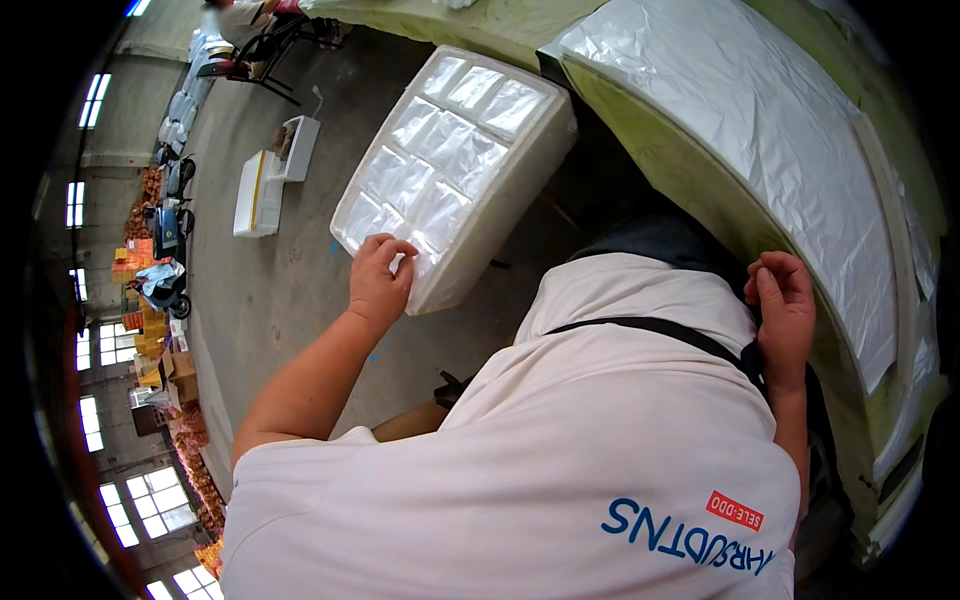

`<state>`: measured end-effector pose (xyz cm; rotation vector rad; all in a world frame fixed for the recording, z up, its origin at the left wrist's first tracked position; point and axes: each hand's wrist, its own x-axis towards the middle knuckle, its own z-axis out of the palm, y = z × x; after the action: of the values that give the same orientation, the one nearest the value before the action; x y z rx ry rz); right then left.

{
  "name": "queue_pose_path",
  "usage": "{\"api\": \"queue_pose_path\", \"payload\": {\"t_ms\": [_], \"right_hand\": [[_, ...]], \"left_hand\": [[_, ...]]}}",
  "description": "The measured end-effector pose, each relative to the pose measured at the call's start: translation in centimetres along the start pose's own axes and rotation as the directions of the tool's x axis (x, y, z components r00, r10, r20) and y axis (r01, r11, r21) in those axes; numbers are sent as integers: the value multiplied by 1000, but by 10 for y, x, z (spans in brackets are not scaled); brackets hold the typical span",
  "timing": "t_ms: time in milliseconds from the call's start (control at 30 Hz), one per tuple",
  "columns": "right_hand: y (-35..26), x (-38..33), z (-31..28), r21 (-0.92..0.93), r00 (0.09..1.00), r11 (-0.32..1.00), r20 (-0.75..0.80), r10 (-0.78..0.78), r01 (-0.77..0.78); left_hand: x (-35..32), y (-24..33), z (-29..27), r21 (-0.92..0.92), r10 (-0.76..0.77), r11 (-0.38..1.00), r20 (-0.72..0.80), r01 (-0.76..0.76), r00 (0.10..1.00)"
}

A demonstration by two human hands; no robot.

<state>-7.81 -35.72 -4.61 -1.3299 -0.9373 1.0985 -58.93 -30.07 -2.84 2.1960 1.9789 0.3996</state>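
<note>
A white foam box (490,215) stands in front of me, slightly to the left. Rows of clear, shiny plastic bags (438,140) cover its top. My left hand (380,275) is at the box's near left corner, over the closest bags. Its fingers are bent and drawn together, and whatever they pinch, if anything, cannot be made out. Over on the right, my right hand (785,305) is raised beside my body, next to the edge of a covered table. Its thumb presses against curled fingers, which hide anything between them.
The table on the right carries silvery-white plastic sheeting (730,90) over a yellow-green cover (690,160). White foam containers (258,195) stand on the concrete floor (270,320) farther left. Scooters (175,225) and stacked cartons (175,375) line the far left side. Another person (240,20) is at the top left.
</note>
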Motion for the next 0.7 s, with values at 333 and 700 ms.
{"api": "queue_pose_path", "payload": {"t_ms": [333,700], "right_hand": [[4,0,-4,19,1000,1000,-18,8,-8],[3,0,-3,22,1000,1000,-24,14,-14]], "left_hand": [[-3,-17,22,-177,-207,962,16,206,978],[-5,-12,25,-321,-152,930,114,182,982]]}}
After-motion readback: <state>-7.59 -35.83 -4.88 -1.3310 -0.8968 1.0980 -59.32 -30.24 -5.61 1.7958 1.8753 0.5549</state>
